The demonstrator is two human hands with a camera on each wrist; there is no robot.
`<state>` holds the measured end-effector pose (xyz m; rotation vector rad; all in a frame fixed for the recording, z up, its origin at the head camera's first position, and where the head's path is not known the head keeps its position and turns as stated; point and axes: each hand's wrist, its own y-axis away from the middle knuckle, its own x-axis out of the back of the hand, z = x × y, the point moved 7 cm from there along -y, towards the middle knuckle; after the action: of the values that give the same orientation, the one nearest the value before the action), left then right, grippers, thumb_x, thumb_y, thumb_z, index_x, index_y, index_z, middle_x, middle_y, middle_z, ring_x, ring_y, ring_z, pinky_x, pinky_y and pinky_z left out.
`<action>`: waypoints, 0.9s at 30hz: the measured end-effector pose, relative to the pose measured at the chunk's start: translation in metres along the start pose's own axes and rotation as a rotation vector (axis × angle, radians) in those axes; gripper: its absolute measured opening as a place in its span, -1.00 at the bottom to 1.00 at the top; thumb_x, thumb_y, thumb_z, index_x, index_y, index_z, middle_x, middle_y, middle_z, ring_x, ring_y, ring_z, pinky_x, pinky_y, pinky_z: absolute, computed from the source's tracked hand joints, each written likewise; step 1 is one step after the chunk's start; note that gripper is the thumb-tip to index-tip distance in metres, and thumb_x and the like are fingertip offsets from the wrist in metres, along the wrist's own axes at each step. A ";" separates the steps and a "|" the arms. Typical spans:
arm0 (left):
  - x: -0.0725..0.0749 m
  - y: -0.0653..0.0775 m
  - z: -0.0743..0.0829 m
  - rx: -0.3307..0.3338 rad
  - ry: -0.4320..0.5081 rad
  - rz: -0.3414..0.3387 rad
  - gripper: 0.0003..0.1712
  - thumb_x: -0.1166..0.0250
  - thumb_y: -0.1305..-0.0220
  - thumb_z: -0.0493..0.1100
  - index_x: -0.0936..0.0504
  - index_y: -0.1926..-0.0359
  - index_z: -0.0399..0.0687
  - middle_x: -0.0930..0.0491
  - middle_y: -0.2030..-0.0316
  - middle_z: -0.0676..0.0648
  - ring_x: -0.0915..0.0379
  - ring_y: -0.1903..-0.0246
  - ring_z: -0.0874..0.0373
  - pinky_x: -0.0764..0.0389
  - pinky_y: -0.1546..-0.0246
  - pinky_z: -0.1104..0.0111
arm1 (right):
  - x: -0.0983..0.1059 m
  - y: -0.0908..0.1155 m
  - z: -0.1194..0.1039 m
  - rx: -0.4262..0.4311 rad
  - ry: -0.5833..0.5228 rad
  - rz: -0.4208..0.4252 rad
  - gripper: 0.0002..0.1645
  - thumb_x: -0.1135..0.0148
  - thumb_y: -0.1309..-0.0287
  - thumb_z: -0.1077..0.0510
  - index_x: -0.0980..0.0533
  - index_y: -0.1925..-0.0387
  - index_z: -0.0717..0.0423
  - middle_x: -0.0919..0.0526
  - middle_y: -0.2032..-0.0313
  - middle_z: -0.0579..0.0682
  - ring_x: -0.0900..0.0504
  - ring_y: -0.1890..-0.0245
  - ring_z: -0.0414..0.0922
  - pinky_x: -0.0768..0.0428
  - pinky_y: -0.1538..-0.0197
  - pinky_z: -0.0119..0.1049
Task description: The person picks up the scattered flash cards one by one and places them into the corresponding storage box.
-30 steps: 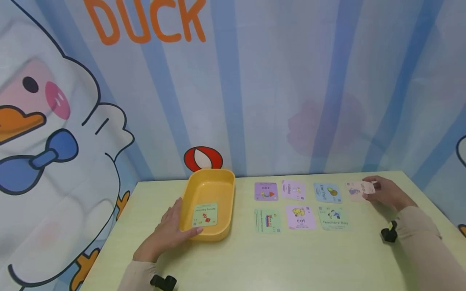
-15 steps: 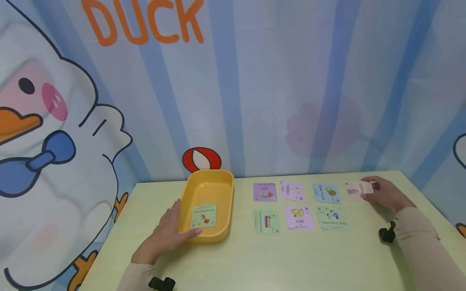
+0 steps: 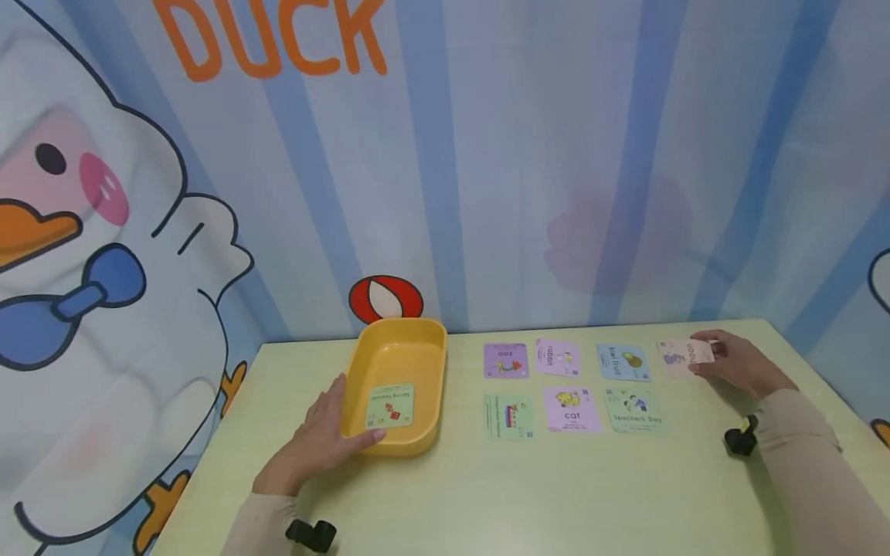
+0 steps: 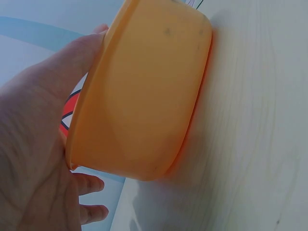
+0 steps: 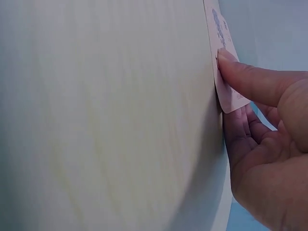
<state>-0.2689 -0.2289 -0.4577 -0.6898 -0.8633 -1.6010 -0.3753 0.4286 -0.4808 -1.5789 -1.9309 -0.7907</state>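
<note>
At the back right of the table, my right hand (image 3: 740, 363) pinches the near end of a pale pink picture card (image 3: 676, 353) lettered "noon". In the right wrist view the thumb (image 5: 248, 74) lies across the card's face, with fingers at its edge and partly hidden. My left hand (image 3: 316, 440) rests against the near left corner of a yellow plastic tray (image 3: 436, 401), fingers extended along the side and thumb at the front rim. A green "Spring Festival" card (image 3: 390, 405) lies inside the tray. The left wrist view shows the tray's outer wall (image 4: 144, 86).
Between tray and right hand lie two rows of cards: zoo (image 3: 506, 361), rabbit (image 3: 558, 357) and kiwi fruit (image 3: 623, 362) behind; Dragon Boat Festival (image 3: 509, 417), cat (image 3: 572, 409) and Teachers' Day (image 3: 635, 410) in front. A printed curtain (image 3: 501, 170) hangs along the table's back edge.
The whole head view shifts slightly with the camera. Both hands, the tray and the cards keep their places; the right hand stays on the noon card.
</note>
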 end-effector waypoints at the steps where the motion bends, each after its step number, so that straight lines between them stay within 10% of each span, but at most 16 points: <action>1: 0.000 0.000 0.000 0.001 0.005 -0.001 0.47 -0.32 -0.09 0.53 0.35 -0.62 -0.10 0.27 -0.62 -0.24 0.39 -0.56 -0.34 0.11 -0.42 -0.39 | 0.000 0.000 -0.001 0.003 -0.002 -0.001 -0.07 -0.31 -0.36 0.05 -0.08 -0.47 0.47 -0.32 -0.22 0.58 -0.50 -0.10 0.31 -0.58 -0.03 0.02; 10: -0.001 0.000 -0.002 0.003 0.016 0.004 0.48 -0.32 -0.06 0.54 0.33 -0.62 -0.10 0.24 -0.62 -0.25 0.35 -0.56 -0.33 0.09 -0.44 -0.36 | 0.006 0.000 -0.004 -0.030 -0.049 -0.016 -0.08 -0.32 -0.33 0.10 -0.09 -0.48 0.44 -0.51 -0.03 0.34 -0.58 0.22 -0.15 -0.58 0.20 -0.31; 21: -0.001 0.000 -0.002 -0.001 0.015 0.007 0.47 -0.33 -0.08 0.52 0.33 -0.63 -0.09 0.25 -0.62 -0.22 0.38 -0.57 -0.33 0.13 -0.45 -0.35 | 0.010 -0.001 0.004 -0.093 -0.045 0.018 -0.05 -0.39 -0.28 -0.01 -0.18 -0.47 0.37 -0.32 -0.26 0.54 -0.47 -0.16 0.30 -0.58 -0.01 -0.09; 27: 0.000 -0.002 -0.004 0.001 0.006 0.013 0.47 -0.33 -0.09 0.52 0.34 -0.63 -0.08 0.25 -0.62 -0.22 0.38 -0.57 -0.33 0.12 -0.43 -0.38 | 0.010 -0.002 0.004 -0.091 -0.027 0.020 -0.08 -0.39 -0.27 0.02 -0.20 -0.46 0.36 -0.41 -0.21 0.48 -0.60 0.02 0.04 -0.57 0.08 -0.24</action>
<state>-0.2709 -0.2317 -0.4602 -0.6887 -0.8537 -1.5905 -0.3789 0.4374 -0.4767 -1.6682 -1.9196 -0.8637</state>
